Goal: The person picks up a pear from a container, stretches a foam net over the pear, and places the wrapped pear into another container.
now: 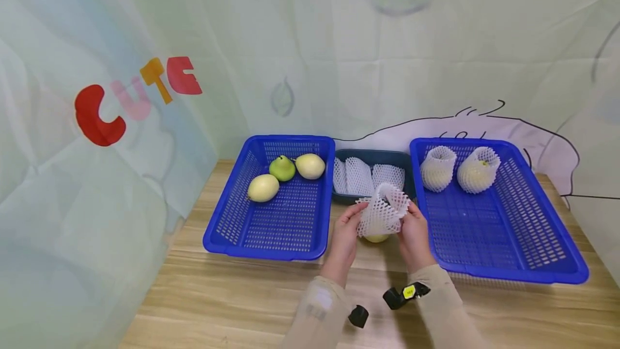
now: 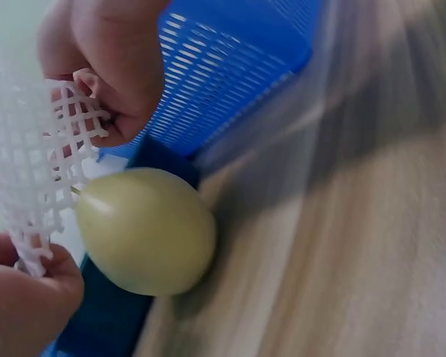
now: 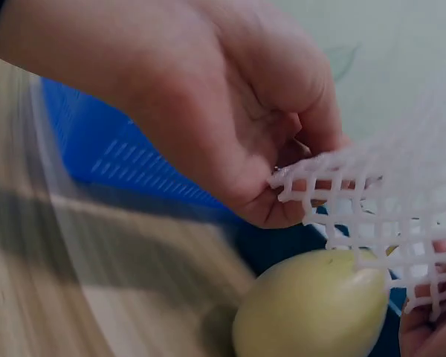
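A white foam fruit net (image 1: 382,211) is stretched between both hands in the head view. My left hand (image 1: 346,233) pinches its left edge with thumb and fingers, and my right hand (image 1: 415,233) pinches the right edge. Below the net's lower opening stands a pale yellow pear (image 2: 149,230), its stem pointing toward the mesh in the left wrist view. From the right wrist, the net (image 3: 401,201) overlaps the top of the pear (image 3: 312,309). Most of the pear is hidden by the net in the head view.
The left blue basket (image 1: 268,255) holds two pale pears and a green pear (image 1: 282,168). Two net-wrapped pears (image 1: 477,171) sit in the right blue basket (image 1: 508,273). Between them, a dark teal bin (image 1: 373,155) contains several foam nets (image 1: 359,175). A black piece (image 1: 358,316) lies on the wooden table.
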A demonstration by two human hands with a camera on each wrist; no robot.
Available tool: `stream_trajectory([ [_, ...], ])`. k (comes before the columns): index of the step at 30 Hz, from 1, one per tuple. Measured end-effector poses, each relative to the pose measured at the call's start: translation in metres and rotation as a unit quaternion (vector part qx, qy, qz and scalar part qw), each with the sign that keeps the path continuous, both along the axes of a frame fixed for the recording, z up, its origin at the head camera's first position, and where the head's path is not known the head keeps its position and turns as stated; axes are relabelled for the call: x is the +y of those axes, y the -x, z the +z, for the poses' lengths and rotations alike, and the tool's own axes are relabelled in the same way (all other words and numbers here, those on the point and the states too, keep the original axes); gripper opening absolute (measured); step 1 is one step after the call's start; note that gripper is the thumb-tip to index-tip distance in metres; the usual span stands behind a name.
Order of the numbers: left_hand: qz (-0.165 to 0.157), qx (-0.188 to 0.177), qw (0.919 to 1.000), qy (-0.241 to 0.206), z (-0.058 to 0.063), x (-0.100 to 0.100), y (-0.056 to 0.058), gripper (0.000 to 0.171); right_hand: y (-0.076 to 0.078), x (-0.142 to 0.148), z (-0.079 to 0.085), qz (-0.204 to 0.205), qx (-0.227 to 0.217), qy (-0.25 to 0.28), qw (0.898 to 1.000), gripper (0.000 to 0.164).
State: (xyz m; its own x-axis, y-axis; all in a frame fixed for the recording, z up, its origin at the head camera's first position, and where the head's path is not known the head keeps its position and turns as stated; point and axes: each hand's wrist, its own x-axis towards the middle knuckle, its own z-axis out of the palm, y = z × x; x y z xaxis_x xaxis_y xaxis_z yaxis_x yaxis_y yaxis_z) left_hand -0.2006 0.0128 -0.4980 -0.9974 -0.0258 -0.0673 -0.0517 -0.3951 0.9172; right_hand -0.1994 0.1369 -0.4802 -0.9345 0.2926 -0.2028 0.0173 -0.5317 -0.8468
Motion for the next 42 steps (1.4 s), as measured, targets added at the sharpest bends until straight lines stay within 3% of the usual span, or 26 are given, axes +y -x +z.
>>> stream_trajectory([
  [4, 0.026, -0.014, 0.9971, 0.07, -0.009, 0.0, 0.003, 0.033, 0.003, -0.005, -0.01, -0.023, -0.047, -0.096, 0.994, 0.032],
  [7, 0.028, -0.047, 0.9939, 0.096, -0.015, 0.0, 0.005, 0.039, 0.005, -0.009, -0.017, -0.033, -0.075, -0.143, 0.986, 0.033],
  [13, 0.018, -0.094, 0.9849, 0.144, -0.024, -0.003, 0.007, 0.043, 0.005, -0.01, -0.03, -0.04, -0.104, -0.173, 0.979, 0.035],
  [17, 0.028, -0.088, 0.9754, 0.2, -0.03, -0.005, 0.008, 0.034, 0.005, -0.008, -0.038, -0.026, -0.113, -0.179, 0.977, 0.037],
  [23, 0.038, -0.062, 0.9473, 0.312, -0.038, -0.007, 0.008, 0.03, 0.004, -0.005, -0.046, -0.002, -0.114, -0.218, 0.969, 0.038],
  [25, 0.043, -0.049, 0.9344, 0.35, -0.039, -0.006, 0.006, 0.031, 0.004, -0.005, -0.047, 0.002, -0.121, -0.224, 0.967, 0.037],
  [29, 0.053, -0.023, 0.8967, 0.439, -0.038, -0.006, 0.0, 0.035, 0.004, -0.003, -0.048, 0.012, -0.126, -0.228, 0.965, 0.036],
  [31, 0.058, -0.024, 0.8888, 0.454, -0.036, -0.006, -0.002, 0.039, 0.003, -0.002, -0.046, 0.009, -0.123, -0.222, 0.967, 0.036],
  [33, 0.064, -0.033, 0.8941, 0.442, -0.034, -0.006, -0.003, 0.04, 0.002, -0.001, -0.042, 0.005, -0.114, -0.209, 0.971, 0.037],
  [35, 0.063, -0.033, 0.913, 0.402, -0.032, -0.006, -0.003, 0.04, 0.001, -0.001, -0.038, 0.006, -0.1, -0.189, 0.977, 0.037],
  [38, 0.028, -0.038, 0.9442, 0.326, -0.028, -0.006, -0.002, 0.039, 0.0, -0.002, -0.034, 0.02, -0.092, -0.167, 0.982, 0.039],
  [40, -0.002, -0.044, 0.956, 0.29, -0.028, -0.005, -0.002, 0.04, -0.001, -0.003, -0.031, 0.034, -0.094, -0.166, 0.981, 0.041],
  [42, -0.022, -0.051, 0.9619, 0.268, -0.028, -0.004, -0.003, 0.041, -0.001, -0.003, -0.031, 0.043, -0.102, -0.165, 0.98, 0.043],
])
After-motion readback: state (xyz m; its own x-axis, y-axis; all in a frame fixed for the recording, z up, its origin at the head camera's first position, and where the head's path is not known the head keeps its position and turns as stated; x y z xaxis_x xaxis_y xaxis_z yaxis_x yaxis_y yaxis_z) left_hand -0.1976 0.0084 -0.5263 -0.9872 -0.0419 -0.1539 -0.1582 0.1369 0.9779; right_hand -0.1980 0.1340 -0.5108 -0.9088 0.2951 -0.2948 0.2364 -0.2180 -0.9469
